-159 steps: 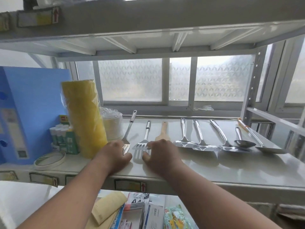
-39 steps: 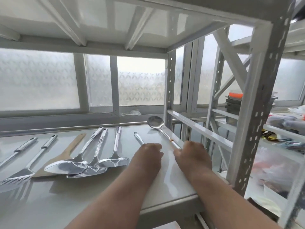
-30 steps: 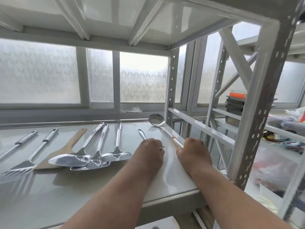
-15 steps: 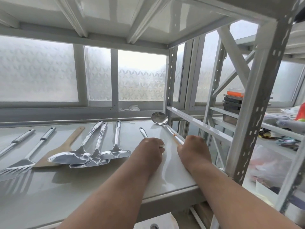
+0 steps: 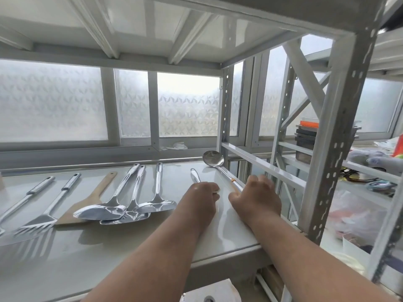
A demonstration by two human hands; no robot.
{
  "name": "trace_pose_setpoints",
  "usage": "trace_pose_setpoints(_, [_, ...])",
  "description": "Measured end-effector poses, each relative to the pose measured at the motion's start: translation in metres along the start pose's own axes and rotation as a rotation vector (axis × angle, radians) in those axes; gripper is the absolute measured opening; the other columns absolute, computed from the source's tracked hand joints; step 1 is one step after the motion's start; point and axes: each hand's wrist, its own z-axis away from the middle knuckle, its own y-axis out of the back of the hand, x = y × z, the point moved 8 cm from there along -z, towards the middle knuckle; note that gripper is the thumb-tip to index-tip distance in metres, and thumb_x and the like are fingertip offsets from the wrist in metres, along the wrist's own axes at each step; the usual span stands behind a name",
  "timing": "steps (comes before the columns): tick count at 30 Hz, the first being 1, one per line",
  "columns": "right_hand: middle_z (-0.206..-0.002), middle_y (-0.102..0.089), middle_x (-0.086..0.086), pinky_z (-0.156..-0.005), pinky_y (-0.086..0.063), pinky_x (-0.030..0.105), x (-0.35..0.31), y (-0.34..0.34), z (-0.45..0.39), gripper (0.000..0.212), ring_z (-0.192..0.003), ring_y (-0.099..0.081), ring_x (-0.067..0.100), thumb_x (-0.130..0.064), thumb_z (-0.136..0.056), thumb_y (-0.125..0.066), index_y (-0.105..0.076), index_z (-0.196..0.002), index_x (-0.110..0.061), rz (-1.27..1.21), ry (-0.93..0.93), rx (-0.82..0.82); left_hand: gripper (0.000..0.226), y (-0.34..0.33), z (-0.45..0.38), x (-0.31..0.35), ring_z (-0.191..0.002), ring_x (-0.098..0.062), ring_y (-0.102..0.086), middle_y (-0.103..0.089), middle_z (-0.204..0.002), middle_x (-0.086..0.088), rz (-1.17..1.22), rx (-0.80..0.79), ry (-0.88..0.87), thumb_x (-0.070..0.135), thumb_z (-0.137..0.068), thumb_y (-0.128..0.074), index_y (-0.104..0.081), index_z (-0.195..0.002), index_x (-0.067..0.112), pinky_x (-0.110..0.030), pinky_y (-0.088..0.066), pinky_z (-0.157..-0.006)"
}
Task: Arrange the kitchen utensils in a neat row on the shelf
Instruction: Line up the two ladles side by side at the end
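Steel ladle (image 5: 212, 158), bowl now swung toward upper centre, was gripped by the closed right hand (image 5: 256, 198); closed left hand (image 5: 201, 196) held a spoon handle (image 5: 194, 178), finishing the row.

Frosted patterned window (image 5: 187, 105) behind, with a crumpled white scrap (image 5: 174, 146) on its sill. To the right, a stack of dark containers topped in orange (image 5: 305, 136) on a neighbouring rack (image 5: 340, 118). Lower right, clear plastic bags (image 5: 353, 212).
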Motion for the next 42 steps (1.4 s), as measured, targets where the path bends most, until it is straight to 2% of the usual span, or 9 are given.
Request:
trace_pose_setpoints(6, [-0.117,-0.058,0.003,-0.088,-0.052,0.04,-0.026,0.032,0.028,0.051,-0.114,-0.056,0.026,-0.041,-0.079,-0.066,-0.058,-0.123,-0.017,-0.12,0.339,0.143,0.032,0.06,0.016,0.034,-0.06,-0.015,-0.043,-0.052,-0.059,0.007,0.285,0.179,-0.07,0.03,-0.101,-0.062,-0.06,-0.074,0.013,-0.034,-0.04,-0.062])
trace_pose_setpoints(11, [-0.133,-0.056,-0.001,-0.098,-0.051,0.041,-0.05,0.042,0.056,0.074,-0.124,-0.052,0.021,-0.05,-0.083,-0.073,-0.04,-0.146,-0.027,-0.374,0.4,0.061,0.025,0.139,0.028,0.072,-0.062,-0.028,-0.043,-0.048,-0.066,-0.023,0.845,0.261,0.073,0.003,-0.09,-0.053,-0.054,-0.076,-0.018,-0.043,-0.047,-0.065])
trace_pose_setpoints(15, [-0.109,-0.07,-0.001,-0.08,-0.057,0.042,-0.071,0.06,0.066,0.028,-0.104,-0.067,0.025,-0.036,-0.094,-0.067,-0.058,-0.119,-0.026,-0.398,0.43,0.166,0.02,0.182,0.034,0.085,-0.084,-0.028,-0.071,-0.074,-0.109,-0.033,0.952,0.279,0.182,-0.006,-0.095,-0.056,-0.06,-0.075,-0.003,-0.043,-0.063,-0.08])
trace_pose_setpoints(19, [-0.094,-0.077,0.008,-0.077,-0.057,0.04,-0.085,0.06,0.073,0.019,-0.091,-0.071,0.031,-0.026,-0.099,-0.062,-0.068,-0.114,-0.016,-0.443,0.435,0.101,0.026,0.195,0.032,0.075,-0.092,-0.032,-0.073,-0.074,-0.107,-0.024,1.028,0.253,0.209,0.031,-0.108,-0.055,-0.062,-0.093,0.011,-0.048,-0.064,-0.088])
trace_pose_setpoints(22, [-0.081,-0.076,0.011,-0.069,-0.062,0.041,-0.082,0.035,0.069,0.02,-0.07,-0.072,0.025,-0.027,-0.098,-0.061,-0.069,-0.101,-0.008,-0.623,0.186,-0.274,0.044,0.171,0.033,0.058,-0.088,-0.027,-0.072,-0.074,-0.11,-0.021,0.685,0.154,0.177,0.044,-0.101,-0.063,-0.06,-0.128,0.01,-0.048,-0.064,-0.083])
trace_pose_setpoints(25, [-0.067,-0.069,0.009,-0.054,-0.055,0.028,-0.065,0.013,0.069,0.028,-0.055,-0.065,0.019,-0.025,-0.097,-0.066,-0.066,-0.089,0.002,-0.665,-0.049,-0.515,0.043,0.125,0.046,0.032,-0.079,-0.022,-0.069,-0.073,-0.09,-0.018,0.233,0.002,0.139,0.036,-0.08,-0.069,-0.071,-0.111,0.008,-0.052,-0.063,-0.087])
trace_pose_setpoints(32, [-0.094,-0.075,0.01,-0.077,-0.047,0.03,-0.044,-0.002,0.032,0.066,-0.097,-0.071,0.028,-0.067,-0.077,-0.069,-0.074,-0.099,-0.006,-0.166,0.057,-0.356,0.048,0.045,0.08,0.005,-0.117,-0.018,-0.066,-0.074,-0.124,0.0,-0.182,-0.264,0.042,0.039,-0.093,-0.066,-0.066,-0.139,0.024,-0.024,-0.046,-0.099])
trace_pose_setpoints(38, [-0.081,-0.075,0.0,-0.092,-0.049,0.029,-0.043,0.031,0.063,0.017,-0.092,-0.064,0.019,-0.033,-0.088,-0.071,-0.08,-0.089,-0.018,-0.308,0.199,-0.301,0.043,0.028,0.064,0.01,-0.129,-0.021,-0.062,-0.072,-0.136,-0.001,-0.245,-0.269,-0.053,0.035,-0.099,-0.06,-0.067,-0.141,0.032,-0.031,-0.047,-0.107])
trace_pose_setpoints(42, [-0.094,-0.079,0.0,-0.095,-0.046,0.025,-0.037,0.026,0.081,0.018,-0.094,-0.068,0.018,-0.03,-0.09,-0.068,-0.082,-0.095,-0.02,-0.283,0.32,-0.296,0.039,0.01,0.048,0.006,-0.13,-0.013,-0.06,-0.069,-0.139,0.016,-0.234,-0.297,-0.108,0.035,-0.099,-0.056,-0.066,-0.134,0.047,-0.032,-0.046,-0.109])
